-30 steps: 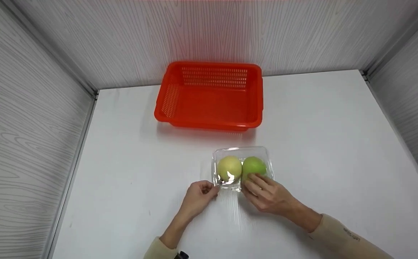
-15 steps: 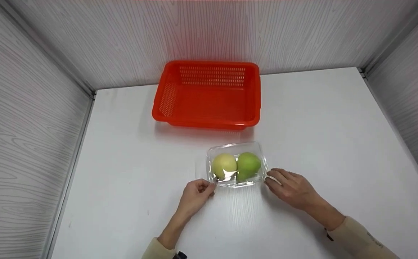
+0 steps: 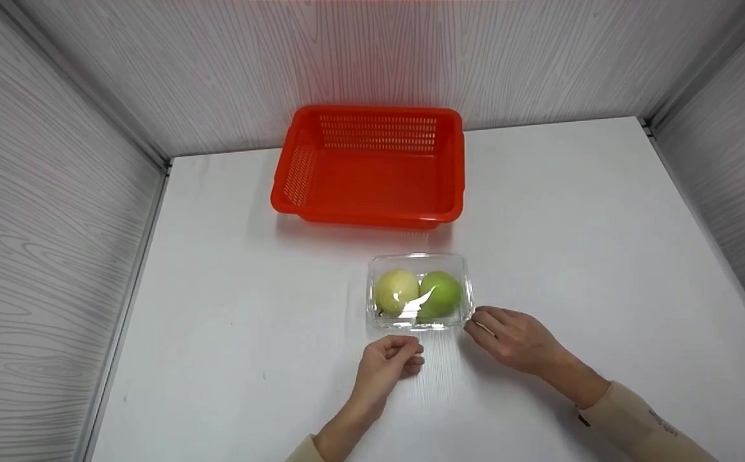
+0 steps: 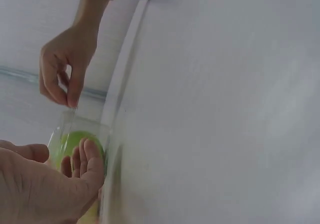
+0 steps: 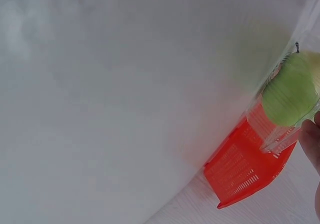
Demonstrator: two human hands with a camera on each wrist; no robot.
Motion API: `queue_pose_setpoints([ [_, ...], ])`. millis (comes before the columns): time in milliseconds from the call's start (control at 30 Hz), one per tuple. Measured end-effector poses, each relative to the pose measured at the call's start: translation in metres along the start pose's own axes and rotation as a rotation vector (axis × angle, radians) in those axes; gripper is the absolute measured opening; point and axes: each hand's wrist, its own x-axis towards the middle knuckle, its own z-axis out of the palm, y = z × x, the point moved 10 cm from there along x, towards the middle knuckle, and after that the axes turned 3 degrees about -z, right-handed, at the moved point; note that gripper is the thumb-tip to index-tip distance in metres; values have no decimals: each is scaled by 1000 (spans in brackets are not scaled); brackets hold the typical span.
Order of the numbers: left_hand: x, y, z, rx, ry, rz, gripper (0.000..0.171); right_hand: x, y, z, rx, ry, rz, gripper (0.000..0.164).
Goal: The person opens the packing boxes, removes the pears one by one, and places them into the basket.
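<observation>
A clear plastic box (image 3: 419, 256) lies on the white table in the head view. Inside it, side by side, are a pale yellow pear (image 3: 396, 292) and a green pear (image 3: 440, 292), glare crossing their covering. My right hand (image 3: 510, 340) pinches the box's near right corner between thumb and fingertips; the left wrist view also shows this pinch. Just off the near edge, my left hand (image 3: 390, 366) has its fingers loosely bent and nothing in them. In the left wrist view that hand (image 4: 50, 186) partly covers the box and fruit.
A red plastic basket (image 3: 372, 218) with slotted sides stands behind the box, near the back wall (image 3: 372, 51). Wood-grain panels enclose the table (image 3: 218, 289) at the left, back and right.
My right hand has gone from over the green pear to the box's near right corner. My left hand has left the near left corner, moving right. The box has shifted slightly left and straightened.
</observation>
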Motion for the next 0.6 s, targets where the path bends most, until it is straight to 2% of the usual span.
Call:
queue_pose_setpoints([
  [267,8,-10,38,-158,-34,-63,36,3,4,-2,8,25,37,24],
  [433,16,-9,49,-238,-28,-58,32,3,5,-1,6,23,39,23],
  [600,21,-10,56,-252,-20,-48,27,2,5,1,18,11,41,26],
])
